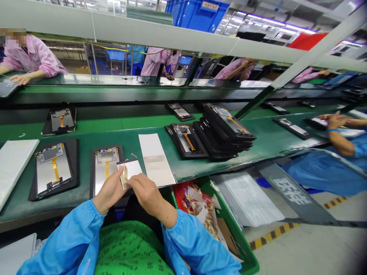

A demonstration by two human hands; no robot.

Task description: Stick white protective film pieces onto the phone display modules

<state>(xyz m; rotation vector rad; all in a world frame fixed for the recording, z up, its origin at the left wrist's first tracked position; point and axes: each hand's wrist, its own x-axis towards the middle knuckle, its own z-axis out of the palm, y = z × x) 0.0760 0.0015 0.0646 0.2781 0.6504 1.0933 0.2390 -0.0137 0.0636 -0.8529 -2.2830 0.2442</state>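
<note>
My left hand (109, 191) and my right hand (146, 193) meet over the near edge of the green bench, both pinching a small white sheet (132, 169) with a tan strip along its left side. It hovers just above an open tablet panel (104, 168) with an orange flex cable. A second open panel (54, 168) lies to the left. A long white strip (156, 158) lies flat to the right of my hands.
A stack of dark panels (223, 131) sits right of centre, more panels on the belt (61, 120) behind. A green bin (229, 229) of scrap paper stands by my right knee. People in pink (34, 57) work opposite; a blue-sleeved arm (341, 137) reaches in at right. White board (13, 164) at left.
</note>
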